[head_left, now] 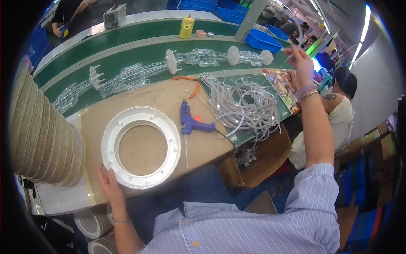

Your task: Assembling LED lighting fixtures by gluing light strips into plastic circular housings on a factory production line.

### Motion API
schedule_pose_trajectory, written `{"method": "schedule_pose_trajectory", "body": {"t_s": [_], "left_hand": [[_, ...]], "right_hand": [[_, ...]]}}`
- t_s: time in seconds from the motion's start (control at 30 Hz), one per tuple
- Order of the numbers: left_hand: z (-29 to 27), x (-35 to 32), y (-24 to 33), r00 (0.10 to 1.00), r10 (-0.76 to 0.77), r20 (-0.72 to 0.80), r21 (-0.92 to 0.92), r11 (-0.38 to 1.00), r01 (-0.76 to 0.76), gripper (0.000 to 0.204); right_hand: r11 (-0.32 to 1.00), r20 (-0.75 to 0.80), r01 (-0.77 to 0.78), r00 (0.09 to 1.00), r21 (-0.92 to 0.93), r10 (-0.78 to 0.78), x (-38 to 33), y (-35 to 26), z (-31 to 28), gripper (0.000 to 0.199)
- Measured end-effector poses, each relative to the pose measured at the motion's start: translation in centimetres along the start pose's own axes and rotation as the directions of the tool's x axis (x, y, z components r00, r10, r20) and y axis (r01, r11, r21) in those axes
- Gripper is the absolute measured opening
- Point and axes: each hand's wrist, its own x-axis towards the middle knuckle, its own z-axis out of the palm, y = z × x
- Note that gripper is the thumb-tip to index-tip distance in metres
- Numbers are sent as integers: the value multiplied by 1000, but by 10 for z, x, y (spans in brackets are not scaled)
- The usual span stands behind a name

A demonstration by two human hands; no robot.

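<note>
A white plastic ring (142, 114) with small pegs lies flat on the brown board (169, 95). My left hand (109, 183) rests on the ring's near left rim, thumb over the edge. My right hand (299, 61) is raised high to the right, fingers pinched on a thin clear strand (277, 70) that runs down toward a tangled pile of clear strands (245, 103). A blue glue gun (190, 122) lies beside the ring, its nozzle pointing away from me.
Orange-handled pliers (190, 82) lie behind the glue gun. Clear beaded parts with white discs (139, 76) sit on the green conveyor (127, 38). A tall stack of white rings (42, 135) stands at left. Another person (338, 97) sits at right. Blue bins (264, 40) stand behind.
</note>
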Motion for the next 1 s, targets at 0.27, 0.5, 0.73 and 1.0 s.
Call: {"method": "schedule_pose_trajectory", "body": {"t_s": [0.27, 0.5, 0.73, 1.0], "left_hand": [[-3, 0, -1, 1000, -6, -26, 27, 1000, 7, 36], [-6, 0, 1, 1000, 16, -7, 29, 999, -16, 35], [1, 0, 1, 1000, 14, 11, 25, 1000, -14, 36], [1, 2, -3, 1000, 17, -9, 11, 1000, -17, 34]], "right_hand": [[928, -124, 371, 923, 28, -365, 15, -42, -8, 26], [957, -113, 282, 951, -70, -288, 3, -51, -12, 21], [966, -19, 253, 967, 57, -253, 31, -41, -29, 22], [822, -323, 553, 810, 139, -490, 72, -134, -42, 23]]}}
